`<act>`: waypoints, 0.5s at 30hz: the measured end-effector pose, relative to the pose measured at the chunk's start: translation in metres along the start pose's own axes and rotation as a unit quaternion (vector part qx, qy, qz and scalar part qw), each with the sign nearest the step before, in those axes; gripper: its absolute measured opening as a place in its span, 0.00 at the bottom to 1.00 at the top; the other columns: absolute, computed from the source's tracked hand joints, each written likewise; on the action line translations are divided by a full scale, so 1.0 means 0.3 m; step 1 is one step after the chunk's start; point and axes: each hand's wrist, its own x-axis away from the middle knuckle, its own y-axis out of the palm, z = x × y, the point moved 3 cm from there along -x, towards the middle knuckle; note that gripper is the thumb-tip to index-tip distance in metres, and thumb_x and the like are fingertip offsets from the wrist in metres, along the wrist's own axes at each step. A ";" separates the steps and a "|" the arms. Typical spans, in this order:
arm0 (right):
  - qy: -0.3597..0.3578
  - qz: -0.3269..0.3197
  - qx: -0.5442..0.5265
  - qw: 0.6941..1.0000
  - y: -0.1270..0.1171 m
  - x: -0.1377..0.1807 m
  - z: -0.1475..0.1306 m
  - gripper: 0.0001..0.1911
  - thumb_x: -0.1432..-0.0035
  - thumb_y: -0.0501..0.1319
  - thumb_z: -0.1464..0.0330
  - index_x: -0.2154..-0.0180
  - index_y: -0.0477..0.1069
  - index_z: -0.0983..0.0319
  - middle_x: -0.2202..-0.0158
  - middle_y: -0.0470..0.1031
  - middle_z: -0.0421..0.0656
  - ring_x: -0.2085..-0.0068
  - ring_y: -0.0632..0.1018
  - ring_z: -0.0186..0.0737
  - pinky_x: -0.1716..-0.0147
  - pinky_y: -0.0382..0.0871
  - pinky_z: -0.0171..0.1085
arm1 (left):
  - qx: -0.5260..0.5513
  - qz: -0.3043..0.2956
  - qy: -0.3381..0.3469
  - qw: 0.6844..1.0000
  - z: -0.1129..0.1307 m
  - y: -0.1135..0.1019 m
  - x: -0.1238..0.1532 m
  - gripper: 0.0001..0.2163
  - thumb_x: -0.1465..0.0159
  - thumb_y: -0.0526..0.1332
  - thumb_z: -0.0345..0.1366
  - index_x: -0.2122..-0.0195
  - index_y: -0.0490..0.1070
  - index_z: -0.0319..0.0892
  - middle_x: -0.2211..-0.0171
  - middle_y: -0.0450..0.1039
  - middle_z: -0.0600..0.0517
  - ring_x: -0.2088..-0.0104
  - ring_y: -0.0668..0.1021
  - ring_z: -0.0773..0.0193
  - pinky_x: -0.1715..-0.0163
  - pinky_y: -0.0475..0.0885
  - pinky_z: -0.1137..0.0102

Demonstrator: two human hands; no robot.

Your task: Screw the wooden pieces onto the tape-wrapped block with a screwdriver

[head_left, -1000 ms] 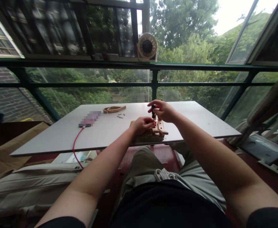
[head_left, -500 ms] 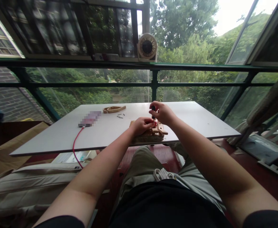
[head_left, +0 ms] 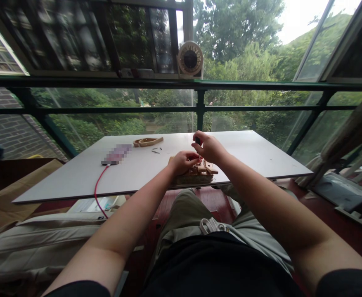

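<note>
My right hand [head_left: 211, 147] is closed around the dark handle of a screwdriver [head_left: 198, 141], held nearly upright with its shaft pointing down. Below it are small pale wooden pieces [head_left: 211, 168], lying on a thick brownish block [head_left: 195, 180] at the table's near edge. My left hand [head_left: 181, 163] rests over the left part of the block, its thumb and fingers curled in close to the screwdriver's lower end. What those fingers pinch, if anything, is too small to make out. The screwdriver's tip is not clear either.
On the white table [head_left: 75, 175] lie a curved wooden piece [head_left: 148, 142], several small dark screws [head_left: 156, 151] and a blurred-out device [head_left: 117, 155] with a red cable [head_left: 98, 187] hanging off the near edge. A green railing [head_left: 121, 109] runs behind. A cardboard box [head_left: 20, 177] stands at left.
My right hand and the screwdriver have shifted slightly left. My left fingertips have drawn back a little from the wooden pieces, which show more now.
</note>
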 end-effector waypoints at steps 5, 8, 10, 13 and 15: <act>0.015 -0.031 -0.055 0.998 -0.006 0.009 0.022 0.19 0.43 0.53 0.69 0.49 0.67 0.59 0.67 0.74 0.42 0.71 0.70 0.35 0.69 0.63 0.35 | -0.006 0.020 0.013 1.000 0.009 -0.006 0.004 0.14 0.39 0.60 0.43 0.61 0.77 0.38 0.67 0.79 0.50 0.67 0.77 0.64 0.65 0.70 0.71; 0.009 -0.065 -0.134 0.989 -0.003 0.013 0.035 0.27 0.45 0.51 0.74 0.43 0.63 0.58 0.62 0.76 0.43 0.67 0.73 0.36 0.67 0.67 0.34 | -0.008 0.026 0.005 1.000 0.007 -0.008 0.003 0.13 0.40 0.60 0.43 0.62 0.77 0.39 0.66 0.79 0.50 0.66 0.78 0.63 0.63 0.71 0.70; 0.011 -0.076 -0.172 0.982 0.001 0.019 0.042 0.29 0.45 0.50 0.75 0.42 0.62 0.57 0.62 0.76 0.42 0.68 0.74 0.34 0.68 0.68 0.34 | -0.006 0.022 -0.001 1.000 0.002 -0.007 0.003 0.14 0.40 0.60 0.43 0.62 0.77 0.39 0.65 0.79 0.49 0.65 0.78 0.62 0.62 0.72 0.70; 0.031 -0.074 -0.208 0.975 0.007 0.026 0.051 0.27 0.44 0.50 0.73 0.42 0.64 0.57 0.65 0.76 0.41 0.73 0.71 0.31 0.71 0.68 0.33 | 0.002 0.013 0.000 1.000 -0.005 -0.004 0.002 0.14 0.40 0.60 0.43 0.61 0.77 0.38 0.64 0.79 0.48 0.64 0.78 0.61 0.61 0.72 0.69; 0.045 -0.069 -0.219 0.972 0.010 0.028 0.055 0.26 0.43 0.50 0.72 0.43 0.64 0.58 0.66 0.76 0.41 0.74 0.70 0.30 0.72 0.68 0.32 | 0.006 0.010 0.006 1.000 -0.006 -0.003 0.002 0.14 0.40 0.60 0.43 0.61 0.77 0.38 0.64 0.79 0.48 0.64 0.79 0.61 0.61 0.72 0.69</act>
